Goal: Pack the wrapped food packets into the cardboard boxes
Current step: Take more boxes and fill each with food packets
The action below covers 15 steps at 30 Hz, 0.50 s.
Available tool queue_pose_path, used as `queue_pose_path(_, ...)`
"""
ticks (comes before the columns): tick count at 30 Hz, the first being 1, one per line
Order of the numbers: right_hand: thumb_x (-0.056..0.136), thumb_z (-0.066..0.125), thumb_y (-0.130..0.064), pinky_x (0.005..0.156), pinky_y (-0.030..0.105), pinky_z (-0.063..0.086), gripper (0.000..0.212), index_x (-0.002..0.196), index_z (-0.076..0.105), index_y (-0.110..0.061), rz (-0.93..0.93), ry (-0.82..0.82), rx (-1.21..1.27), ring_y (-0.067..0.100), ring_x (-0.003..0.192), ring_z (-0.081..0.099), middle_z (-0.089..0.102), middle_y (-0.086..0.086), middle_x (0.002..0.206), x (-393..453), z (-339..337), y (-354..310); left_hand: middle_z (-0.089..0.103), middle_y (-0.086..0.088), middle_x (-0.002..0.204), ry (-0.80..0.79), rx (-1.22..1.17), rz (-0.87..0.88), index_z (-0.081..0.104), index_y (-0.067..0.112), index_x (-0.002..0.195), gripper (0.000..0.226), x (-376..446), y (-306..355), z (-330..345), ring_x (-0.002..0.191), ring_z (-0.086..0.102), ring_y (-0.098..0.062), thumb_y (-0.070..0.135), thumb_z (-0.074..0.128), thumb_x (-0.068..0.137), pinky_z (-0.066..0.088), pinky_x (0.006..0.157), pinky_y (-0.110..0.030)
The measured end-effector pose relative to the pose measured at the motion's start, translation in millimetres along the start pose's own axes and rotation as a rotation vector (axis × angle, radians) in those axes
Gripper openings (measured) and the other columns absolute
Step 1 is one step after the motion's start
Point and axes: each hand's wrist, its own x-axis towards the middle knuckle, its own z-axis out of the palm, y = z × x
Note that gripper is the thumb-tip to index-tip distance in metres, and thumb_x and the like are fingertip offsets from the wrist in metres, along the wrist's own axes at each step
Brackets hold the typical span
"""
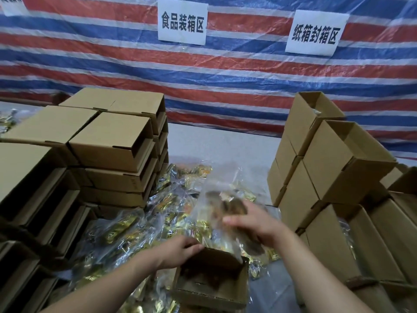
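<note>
My left hand (178,246) is down on the near-left rim of the open cardboard box (212,279) in front of me, fingers curled over the edge — that grip is holding the box steady. My right hand (252,222) is just above and behind the box, its grip closed around a clear plastic bag (216,213) with brownish pieces inside; the bag is blurred, so I cannot make out exactly what is in it. The box itself sits on top of a loose heap of gold-wrapped food packets (126,224) that spreads across the worktop (216,141) between the two cardboard walls. On my left, a stack of closed flat boxes (110,141) rises in tiers; on my right, a stack of open boxes (334,159) stands with mouths up, and some of the near ones show plastic and gold wrappers inside. Behind it all hangs a red, white and blue striped tarp (237,71) carrying two white paper signs — one in the middle (182,21), one to the right (316,33).
</note>
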Motion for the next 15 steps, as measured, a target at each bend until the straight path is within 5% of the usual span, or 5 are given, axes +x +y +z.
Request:
queue_pose_path(4, 0.072, 0.076, -0.046, 0.083, 0.028, 0.052, 0.032, 0.103, 0.067, -0.047, 0.163, -0.266, -0.498, 0.004, 0.088, 0.064, 0.069, -0.016, 0.095, 5, 30, 30, 0.067, 0.004, 0.108, -0.028, -0.257, 0.072, 0.069, 0.023, 0.1, 0.008, 1, -4, -3, 0.102, 0.065, -0.009, 0.029, 0.065, 0.095, 0.055, 0.094, -0.032)
queue_pose_path(6, 0.073, 0.075, -0.046, 0.079, 0.026, 0.053, 0.024, 0.095, 0.066, -0.049, 0.25, -0.305, -0.573, 0.002, 0.081, 0.062, 0.066, -0.019, 0.088, 10, 41, 46, 0.07, 0.008, 0.103, -0.035, -0.331, 0.049, 0.072, 0.029, 0.095, 0.011, 0, -4, -4, 0.099, 0.066, -0.008, 0.033, 0.062, 0.096, 0.056, 0.094, -0.032)
queue_pose_path(9, 0.076, 0.078, -0.042, 0.063, 0.008, 0.042, 0.023, 0.077, 0.063, -0.06, 0.297, -0.313, -0.583, -0.004, 0.076, 0.06, 0.063, -0.031, 0.076, 17, 45, 58, 0.072, 0.003, 0.114, -0.024, -0.43, -0.027, 0.073, 0.025, 0.113, 0.023, 1, -5, -6, 0.108, 0.067, -0.011, 0.036, 0.061, 0.097, 0.053, 0.099, -0.034)
queue_pose_path(15, 0.077, 0.073, -0.04, 0.088, 0.034, 0.052, 0.022, 0.091, 0.061, -0.051, 0.392, -0.412, -0.679, 0.018, 0.099, 0.065, 0.065, -0.006, 0.11, 32, 42, 68, 0.071, 0.005, 0.112, -0.077, -0.44, -0.111, 0.072, 0.028, 0.111, 0.029, 5, -6, -5, 0.108, 0.066, -0.009, 0.047, 0.057, 0.096, 0.048, 0.106, -0.037)
